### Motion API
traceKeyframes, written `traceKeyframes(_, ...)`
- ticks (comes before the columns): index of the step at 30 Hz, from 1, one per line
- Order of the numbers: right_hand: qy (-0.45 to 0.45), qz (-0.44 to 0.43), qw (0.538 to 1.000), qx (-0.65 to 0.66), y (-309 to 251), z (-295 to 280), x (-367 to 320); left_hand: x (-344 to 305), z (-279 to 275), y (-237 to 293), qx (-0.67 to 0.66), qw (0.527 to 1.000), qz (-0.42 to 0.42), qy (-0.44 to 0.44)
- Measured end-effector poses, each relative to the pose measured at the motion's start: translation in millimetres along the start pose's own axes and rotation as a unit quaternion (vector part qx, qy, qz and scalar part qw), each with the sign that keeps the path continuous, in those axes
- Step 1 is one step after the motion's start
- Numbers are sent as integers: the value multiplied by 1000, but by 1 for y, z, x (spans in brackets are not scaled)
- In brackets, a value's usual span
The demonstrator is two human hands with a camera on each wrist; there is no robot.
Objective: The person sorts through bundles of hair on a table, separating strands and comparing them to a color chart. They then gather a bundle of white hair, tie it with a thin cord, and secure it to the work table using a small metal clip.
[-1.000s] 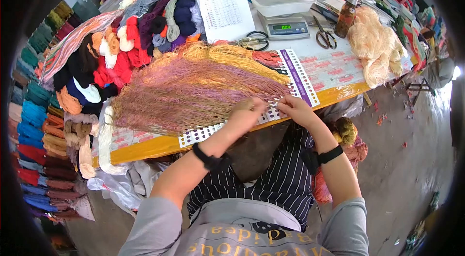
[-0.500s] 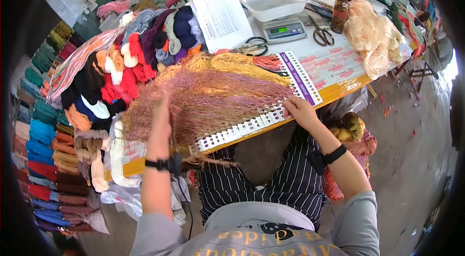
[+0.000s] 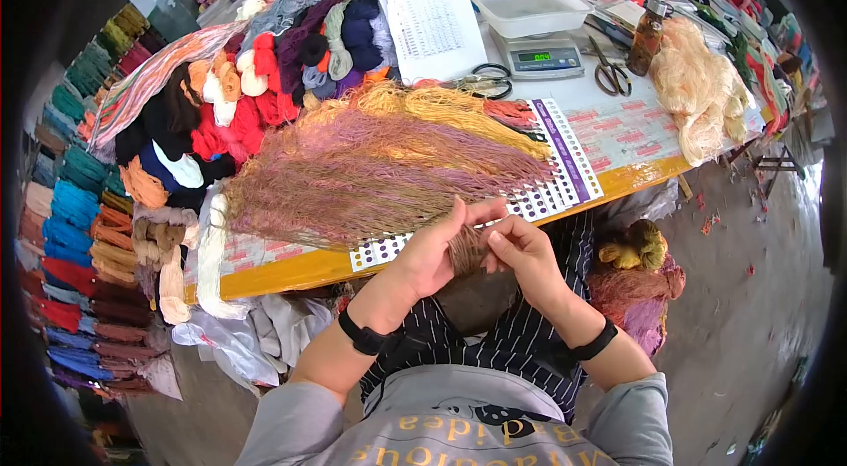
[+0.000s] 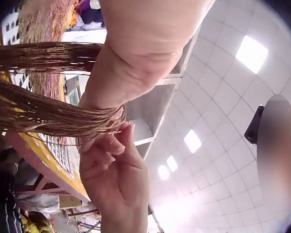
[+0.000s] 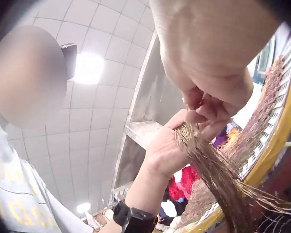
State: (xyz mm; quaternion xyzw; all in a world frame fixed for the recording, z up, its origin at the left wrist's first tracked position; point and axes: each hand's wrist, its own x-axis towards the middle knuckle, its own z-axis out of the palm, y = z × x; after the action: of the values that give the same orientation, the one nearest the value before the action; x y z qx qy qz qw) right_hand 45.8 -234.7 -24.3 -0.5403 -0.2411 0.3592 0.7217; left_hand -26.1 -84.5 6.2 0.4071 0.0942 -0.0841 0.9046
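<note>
A bundle of thin brown thread (image 3: 465,252) hangs between both hands, just off the table's front edge. My left hand (image 3: 428,256) holds it, with strands looped over its fingers, as the left wrist view shows. My right hand (image 3: 528,261) pinches at the top of the bundle with thumb and fingertips, close against the left fingers. From the right wrist, the brown strands (image 5: 208,170) run down from the fingers and spread loosely. Beyond the hands a wide spread of purple, brown and yellow threads (image 3: 397,153) lies over a white card (image 3: 565,157) with rows of holes.
Piled yarn skeins (image 3: 238,108) cover the table's left side. Farther back are a paper sheet (image 3: 432,25), a digital scale (image 3: 544,58) under a white tray (image 3: 532,9), scissors (image 3: 610,69) and a bottle (image 3: 647,38). Cream thread (image 3: 701,95) lies at the right.
My left hand swept left over the threads, then came back beside the right hand. A brown bundle now hangs between the hands, and the right hand has moved slightly nearer the body.
</note>
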Motion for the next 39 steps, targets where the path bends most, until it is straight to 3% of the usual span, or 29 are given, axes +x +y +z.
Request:
traceKeyframes(5, 17, 38, 994, 97, -9, 0, -5, -1, 1, 0, -34, 999, -8, -18)
traceKeyframes(8, 19, 57, 995, 76, -10, 1, -5, -2, 6, -1, 6, 1000, -3, 8)
traceKeyframes(11, -14, 41, 999, 2, -11, 2, -7, -2, 10, -5, 31, 999, -23, -3)
traceKeyframes(15, -14, 29, 999, 1, -4, -4, -9, -2, 10, -6, 33, 999, -20, -21)
traceKeyframes(21, 57, 19, 992, 114, -15, 0, -15, -10, 19, 8, -23, 999, 0, 23)
traceKeyframes(23, -20, 88, 987, 131, -17, -8, -17, -11, 21, 7, -21, 999, 4, 39)
traceKeyframes(25, -42, 94, 992, 68, -28, -6, -24, -11, 23, 3, 184, 967, 124, 129)
traceKeyframes(26, -64, 100, 993, 5, -35, -5, -27, -14, 19, 5, 184, 967, 123, 129)
traceKeyframes(28, -7, -70, 989, -129, -45, -10, -31, -23, 7, 14, 212, 977, 15, -5)
traceKeyframes(29, 65, -119, 968, -210, -53, -21, -33, -33, 10, 14, 194, 981, -7, 33)
traceKeyframes(30, 97, -136, 968, -188, -58, -42, -34, -43, -3, 17, 152, 987, -13, 49)
traceKeyframes(31, 149, -174, 964, -137, -68, -61, -34, -54, -22, 23, 110, 992, -19, 65)
traceKeyframes(32, 166, -210, 963, 0, -65, -92, -35, -66, -38, 31, 28, 993, -3, 116)
traceKeyframes(33, 215, -189, 951, 118, -75, -117, -44, -81, -46, 44, -3, 982, 43, 182)
traceKeyframes(34, 168, -202, 925, 276, -74, -160, -56, -98, -67, 56, -49, 971, 77, 219)
traceKeyframes(35, 163, -222, 909, 314, -83, -188, -67, -116, -87, 66, -94, 954, 136, 248)
traceKeyframes(37, 237, -269, 886, 294, -73, -284, -101, -154, -115, 89, -106, 925, 260, 257)
traceKeyframes(39, 325, -314, 859, 241, -70, -376, -146, -182, -107, 108, -152, 888, 349, 260)
